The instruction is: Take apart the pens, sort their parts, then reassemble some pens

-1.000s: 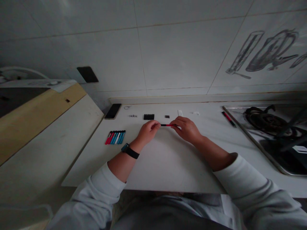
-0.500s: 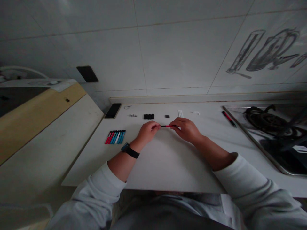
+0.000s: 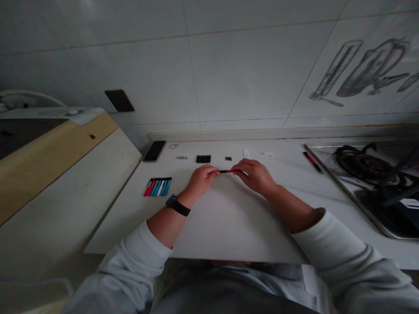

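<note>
Both my hands hold one red and black pen (image 3: 226, 171) level above the white counter (image 3: 229, 218). My left hand (image 3: 201, 180), with a dark watch on its wrist, pinches the pen's left end. My right hand (image 3: 254, 174) is closed round its right end. Left of my hands lies a row of several red, blue and white pen barrels (image 3: 157, 187). Behind them lie a row of black caps (image 3: 203, 159), some small springs (image 3: 181, 158), a small dark part (image 3: 228, 158) and white pieces (image 3: 246, 154).
A phone (image 3: 154, 151) lies at the counter's back left corner. Another red and black pen (image 3: 312, 162) rests by the gas stove (image 3: 369, 183) on the right. A tiled wall runs behind. A wooden-topped surface (image 3: 49, 161) stands to the left.
My hands stay at the pen with only slight shifts; the pen's visible middle section looks a little shorter than one second ago.
</note>
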A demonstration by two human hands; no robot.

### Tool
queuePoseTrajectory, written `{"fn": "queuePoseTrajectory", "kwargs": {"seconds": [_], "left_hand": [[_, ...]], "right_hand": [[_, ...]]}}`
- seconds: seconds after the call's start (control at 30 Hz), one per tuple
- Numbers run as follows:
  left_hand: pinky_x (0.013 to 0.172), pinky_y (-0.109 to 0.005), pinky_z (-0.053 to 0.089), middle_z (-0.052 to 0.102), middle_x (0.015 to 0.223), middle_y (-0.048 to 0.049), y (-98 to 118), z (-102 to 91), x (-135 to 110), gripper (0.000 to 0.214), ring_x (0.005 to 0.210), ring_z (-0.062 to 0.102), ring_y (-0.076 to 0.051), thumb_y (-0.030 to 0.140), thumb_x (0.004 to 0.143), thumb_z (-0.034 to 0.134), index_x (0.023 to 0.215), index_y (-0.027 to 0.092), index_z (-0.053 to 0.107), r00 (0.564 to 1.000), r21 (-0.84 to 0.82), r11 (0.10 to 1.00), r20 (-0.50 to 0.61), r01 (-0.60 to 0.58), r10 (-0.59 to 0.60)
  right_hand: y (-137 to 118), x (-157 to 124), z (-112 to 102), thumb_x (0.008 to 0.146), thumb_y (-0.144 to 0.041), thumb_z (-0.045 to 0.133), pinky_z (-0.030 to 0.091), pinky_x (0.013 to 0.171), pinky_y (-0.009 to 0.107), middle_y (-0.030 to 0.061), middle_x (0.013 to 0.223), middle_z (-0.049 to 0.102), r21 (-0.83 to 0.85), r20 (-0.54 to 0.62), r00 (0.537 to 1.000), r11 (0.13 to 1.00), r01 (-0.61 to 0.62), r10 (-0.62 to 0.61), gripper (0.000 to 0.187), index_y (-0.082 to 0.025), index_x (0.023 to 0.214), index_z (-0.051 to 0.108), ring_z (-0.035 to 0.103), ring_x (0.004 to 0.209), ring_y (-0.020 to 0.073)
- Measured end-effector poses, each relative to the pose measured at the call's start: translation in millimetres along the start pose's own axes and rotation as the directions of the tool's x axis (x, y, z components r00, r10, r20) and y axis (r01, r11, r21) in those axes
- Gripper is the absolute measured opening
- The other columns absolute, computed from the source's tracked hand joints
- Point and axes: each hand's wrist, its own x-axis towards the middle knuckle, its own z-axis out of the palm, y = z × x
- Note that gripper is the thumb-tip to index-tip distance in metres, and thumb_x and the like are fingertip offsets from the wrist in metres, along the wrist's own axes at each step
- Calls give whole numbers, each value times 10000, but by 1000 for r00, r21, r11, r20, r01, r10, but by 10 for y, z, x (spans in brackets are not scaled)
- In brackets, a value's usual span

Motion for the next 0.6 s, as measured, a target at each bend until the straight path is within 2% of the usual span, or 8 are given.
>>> {"fn": "queuePoseTrajectory", "kwargs": {"seconds": [0.17, 0.27, 0.33, 0.4, 0.5, 0.6], "left_hand": [[830, -328, 522, 732, 909, -40, 18, -10, 3, 112, 873, 662, -184, 249, 943, 654, 920, 209, 756, 999, 11, 1000, -32, -16, 16], [836, -336, 532, 740, 917, -40, 10, -6, 6, 90, 873, 670, -187, 261, 928, 680, 927, 215, 757, 999, 10, 1000, -44, 1, -1], [851, -337, 536, 746, 946, -44, 0, -8, 7, 94, 899, 675, -188, 265, 929, 679, 947, 217, 757, 997, -3, 1000, -70, 12, -12], [862, -334, 538, 746, 981, -50, -6, -16, 8, 115, 932, 677, -188, 278, 942, 663, 976, 218, 755, 993, -29, 999, -115, 26, -29], [838, -324, 538, 737, 973, -51, 8, -28, 5, 142, 911, 673, -181, 305, 956, 648, 997, 217, 750, 990, -64, 997, -135, 38, -46], [837, -325, 529, 727, 942, -51, 48, -22, -5, 150, 887, 666, -181, 338, 942, 675, 959, 209, 750, 999, -80, 997, -48, -5, 1]], "right_hand": [[-26, 6, -20, 1011, -265, 551, 504, 799, 324, 89, 970, 722, -10, 7, 1000, 1000, -4, 4, 209, -219, 1049, 751, 669, 850, 201], [-26, 0, -27, 1005, -274, 559, 518, 808, 333, 95, 972, 717, 11, -27, 999, 1000, -18, 18, 198, -226, 1043, 747, 669, 866, 207], [-2, -1, -25, 995, -312, 581, 531, 820, 347, 101, 998, 719, 66, -72, 996, 996, -54, 58, 189, -228, 1051, 742, 672, 885, 214], [36, 9, -18, 965, -387, 633, 546, 790, 350, 94, 980, 727, 172, -120, 979, 975, -141, 163, 210, -225, 1047, 740, 671, 828, 204], [81, 45, 1, 882, -503, 716, 548, 693, 323, 58, 870, 717, 454, -106, 923, 844, -285, 369, 317, -215, 1014, 731, 643, 709, 172], [77, 81, 14, 823, -527, 768, 564, 718, 311, 42, 896, 705, 723, -11, 891, 619, -307, 454, 355, -218, 985, 701, 662, 783, 169]]}}
